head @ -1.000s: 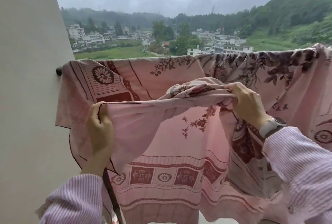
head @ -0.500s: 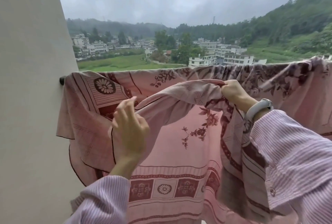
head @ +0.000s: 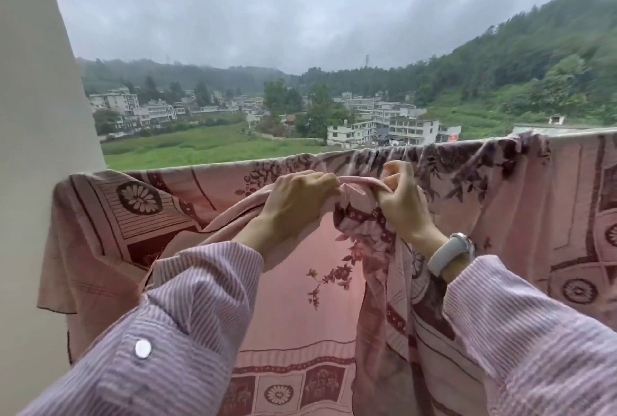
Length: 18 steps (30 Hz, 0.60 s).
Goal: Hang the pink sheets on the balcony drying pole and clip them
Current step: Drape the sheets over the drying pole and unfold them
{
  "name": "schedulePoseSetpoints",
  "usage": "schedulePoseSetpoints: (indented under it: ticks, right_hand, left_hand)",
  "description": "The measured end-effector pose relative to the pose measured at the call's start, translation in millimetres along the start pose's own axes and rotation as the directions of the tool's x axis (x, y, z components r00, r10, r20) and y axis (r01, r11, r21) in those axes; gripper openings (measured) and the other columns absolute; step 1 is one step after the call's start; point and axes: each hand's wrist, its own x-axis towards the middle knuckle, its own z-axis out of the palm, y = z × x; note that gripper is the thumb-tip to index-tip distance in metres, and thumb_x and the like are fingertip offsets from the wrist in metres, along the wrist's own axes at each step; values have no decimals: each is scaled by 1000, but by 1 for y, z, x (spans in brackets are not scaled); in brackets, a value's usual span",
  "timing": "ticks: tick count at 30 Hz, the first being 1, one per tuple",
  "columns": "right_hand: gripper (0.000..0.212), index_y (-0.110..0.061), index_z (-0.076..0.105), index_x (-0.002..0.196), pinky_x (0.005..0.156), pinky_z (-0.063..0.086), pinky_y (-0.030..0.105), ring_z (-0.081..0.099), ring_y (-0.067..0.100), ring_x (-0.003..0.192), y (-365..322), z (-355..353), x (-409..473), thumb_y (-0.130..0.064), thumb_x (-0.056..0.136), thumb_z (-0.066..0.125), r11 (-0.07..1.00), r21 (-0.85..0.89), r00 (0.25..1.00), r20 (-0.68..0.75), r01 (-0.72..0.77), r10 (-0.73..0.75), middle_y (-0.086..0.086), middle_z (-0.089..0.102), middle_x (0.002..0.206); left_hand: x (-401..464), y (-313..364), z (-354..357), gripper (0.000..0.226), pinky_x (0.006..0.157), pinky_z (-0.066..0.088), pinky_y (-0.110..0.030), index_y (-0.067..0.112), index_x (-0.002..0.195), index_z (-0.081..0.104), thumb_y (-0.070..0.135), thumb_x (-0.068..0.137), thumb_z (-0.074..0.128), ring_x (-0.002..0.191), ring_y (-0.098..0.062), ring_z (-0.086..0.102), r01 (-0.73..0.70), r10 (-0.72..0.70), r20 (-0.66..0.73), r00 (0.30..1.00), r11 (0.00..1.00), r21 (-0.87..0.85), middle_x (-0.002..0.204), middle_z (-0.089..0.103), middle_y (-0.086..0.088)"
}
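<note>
Both hands (head: 300, 197) (head: 399, 198) gripping sheet edge (head: 359, 182)

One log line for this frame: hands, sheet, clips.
left hand: grips pink sheet fold | right hand: grips same fold | sheet: draped over pole, bunched at centre | clips: none visible

My left hand (head: 293, 202) leaves the sheet's (head: 300, 298) far left edge and now grips the bunched fold right beside my right hand (head: 402, 205); the two nearly touch; the span of cloth once stretched between them is gathered up.
</note>
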Motion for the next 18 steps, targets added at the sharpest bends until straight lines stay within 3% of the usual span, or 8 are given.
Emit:
schedulePoseSetpoints:
  ticks: [2,4,6,7,9,11,14,18]
  right_hand:
    - [40,-10,39,119,77,46,33,50,17,92,7,3,-33,-25,86,57,952,-100,930,-203,290,-305,9,50,105]
    - [57,-17,34,127,92,39,40,42,24,114,11,10,-57,-41,81,58,858,-323,869,-162,400,-467,6,37,126]
    - [74,-23,24,136,93,37,54,33,34,125,18,16,-59,-47,77,62,834,-455,921,-71,311,-382,9,24,141]
    - [72,-23,23,136,89,40,57,36,36,122,21,14,-50,-40,79,63,831,-477,930,-70,287,-361,11,25,142]
    - [46,-18,35,126,73,54,48,55,34,104,23,-3,-20,-16,84,55,806,-478,886,-112,349,-450,15,49,128]
    - [30,-13,49,108,58,54,30,65,28,82,16,-36,14,-7,80,41,752,-481,833,-78,450,-548,10,65,100]
    - [31,-9,59,98,57,55,37,66,29,79,-4,-85,51,-7,73,42,692,-499,809,33,522,-587,9,69,89]
    - [27,-9,65,100,72,50,39,63,32,89,-28,-123,73,-5,79,49,702,-552,805,-90,450,-587,13,69,95]
  left_hand:
    - [16,4,-5,27,58,47,-32,12,86,66,32,85,48,65,-29,65,95,-97,-36,995,993,-66,76,70,-10]
    - [35,13,-9,20,61,45,-34,13,90,66,26,86,52,69,-31,64,132,-142,-81,987,985,-113,79,70,-13]
    - [53,24,-13,16,64,44,-34,14,93,66,22,88,53,74,-31,63,131,-147,-116,982,982,-136,84,71,-13]
    - [60,25,-15,17,65,43,-34,15,95,66,22,89,52,76,-31,63,130,-147,-130,981,983,-132,86,71,-12]
    - [69,18,-21,17,64,41,-34,14,97,64,24,90,51,77,-31,63,154,-170,-139,976,981,-117,88,70,-12]
    - [75,2,-28,17,63,41,-33,14,95,62,25,90,51,76,-30,62,190,-208,-149,967,974,-122,88,70,-11]
    - [81,-13,-41,11,58,40,-30,12,88,60,22,88,55,69,-27,62,137,-160,-201,966,983,-124,81,69,-8]
    - [86,-10,-64,33,51,46,-31,10,83,63,34,89,42,59,-27,64,36,-82,-376,923,991,-126,73,70,-8]
